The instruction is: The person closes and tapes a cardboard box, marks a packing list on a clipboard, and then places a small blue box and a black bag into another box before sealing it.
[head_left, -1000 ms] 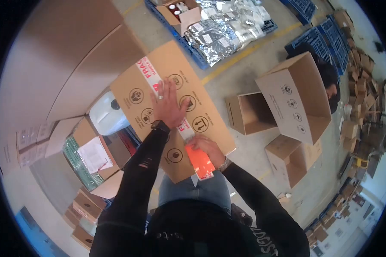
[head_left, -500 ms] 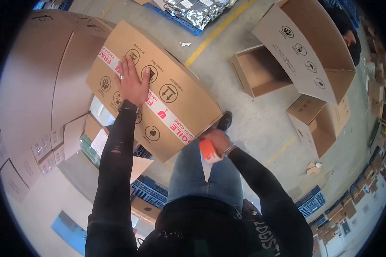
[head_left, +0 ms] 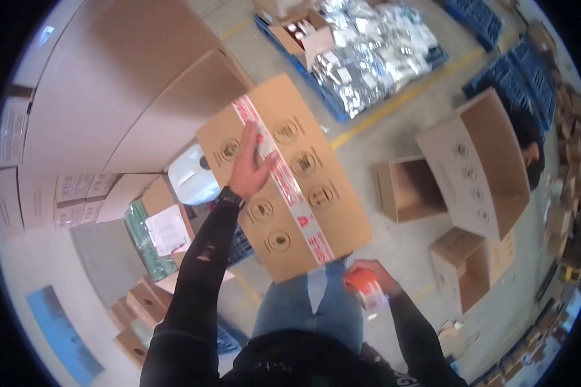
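Note:
A brown cardboard box (head_left: pixel 329 187), printed with dark handling symbols, stands in front of my legs. A strip of white tape with red fragile lettering (head_left: pixel 297 197) runs down the middle of its face. My left hand (head_left: pixel 250 169) lies on that face, thumb and fingers apart, partly over the tape. Just off the box's near right corner, my right hand (head_left: pixel 376 274) is closed around an orange-red tape dispenser (head_left: pixel 366 284). Motion smears the dispenser, and its handle is hidden by the fingers.
Several boxes with open tops, one of them tall (head_left: pixel 474 168), stand to the right. Beyond them a person (head_left: pixel 529 151) is partly visible. Silver packages (head_left: pixel 368 58) cover a blue pallet at the back. Large cartons (head_left: pixel 122 84) rise on the left, near a white container (head_left: pixel 193 175).
The view has swung, so the box appears further right and turned. My right hand has drawn away from the box's edge with the dispenser. The left hand stays on the box.

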The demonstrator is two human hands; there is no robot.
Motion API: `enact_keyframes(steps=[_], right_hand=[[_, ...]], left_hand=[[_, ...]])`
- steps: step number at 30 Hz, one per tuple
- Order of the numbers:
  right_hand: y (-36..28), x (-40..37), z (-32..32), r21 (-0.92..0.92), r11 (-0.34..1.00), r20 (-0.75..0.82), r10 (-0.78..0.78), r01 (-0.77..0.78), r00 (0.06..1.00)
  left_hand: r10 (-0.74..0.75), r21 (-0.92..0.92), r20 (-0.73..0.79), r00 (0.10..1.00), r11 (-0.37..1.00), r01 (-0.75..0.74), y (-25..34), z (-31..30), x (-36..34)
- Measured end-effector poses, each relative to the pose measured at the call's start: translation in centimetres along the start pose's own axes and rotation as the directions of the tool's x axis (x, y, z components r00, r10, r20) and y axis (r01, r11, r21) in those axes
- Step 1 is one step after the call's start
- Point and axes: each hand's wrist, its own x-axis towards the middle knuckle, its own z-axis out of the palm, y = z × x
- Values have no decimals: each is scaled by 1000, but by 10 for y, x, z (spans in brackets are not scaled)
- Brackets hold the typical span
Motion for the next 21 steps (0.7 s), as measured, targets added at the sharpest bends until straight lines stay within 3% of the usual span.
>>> enact_keyframes(steps=[2, 4, 5, 6, 7, 9, 11, 12, 13, 14, 15, 16, 17, 18, 20, 21], right_hand=[[-82, 9, -8, 69, 997, -49, -22, 25, 999], [-131, 61, -24, 487, 873, -2, -15, 14, 1000], [-175, 98, -25, 366, 923, -29, -118, 120, 993], [-207, 147, -17, 283, 914, -31, -293, 289, 956], [-238, 196, -10, 207, 866, -31, -459, 455, 888], [-281, 295, -9, 8, 855, 108, -516, 519, 849], [-299, 387, -11, -291, 804, 241, -462, 518, 853], [-298, 415, -12, -511, 599, 330, -526, 617, 784], [-297, 444, -14, -694, 296, 414, -582, 656, 700], [-296, 472, -16, -781, -7, 490, -627, 624, 606], [-294, 493, -16, -754, -156, 573, -633, 639, 521], [-297, 503, -2, -676, 412, 336, -566, 611, 753], [-293, 504, 11, -551, 689, 259, -395, 470, 882], [-288, 506, 22, -388, 886, 168, -203, 254, 965], [-291, 520, 36, -410, 908, 171, -16, 86, 985], [-283, 530, 41, -383, 917, 179, -44, 111, 983]], left_hand=[[-87, 71, -144, 986, 993, 98, -51, -34, 1], [-178, 322, -238, 955, 913, 250, -94, -62, 17], [-219, 430, -287, 933, 841, 329, -111, -68, 24], [-137, 476, -337, 932, 829, 294, -130, -61, 30], [-181, 330, -328, 927, 898, 292, -137, -62, 35], [-257, 18, -295, 920, 961, 274, -142, -57, 38], [-251, 21, -395, 884, 959, 281, -129, -59, 42], [-271, 19, -407, 872, 952, 305, -120, -62, 41], [-296, 16, -412, 862, 943, 331, -117, -62, 35], [-228, 52, -466, 855, 958, 284, -123, -54, 26], [-263, 45, -475, 840, 946, 322, -124, -55, 24], [-308, 37, -470, 828, 930, 367, -122, -55, 12], [-366, 29, -452, 814, 906, 423, -119, -53, -3], [-402, 28, -427, 810, 889, 456, -118, -54, -9], [-398, 47, -426, 813, 887, 459, -120, -57, -2], [-402, 50, -420, 814, 885, 463, -119, -55, -3]])
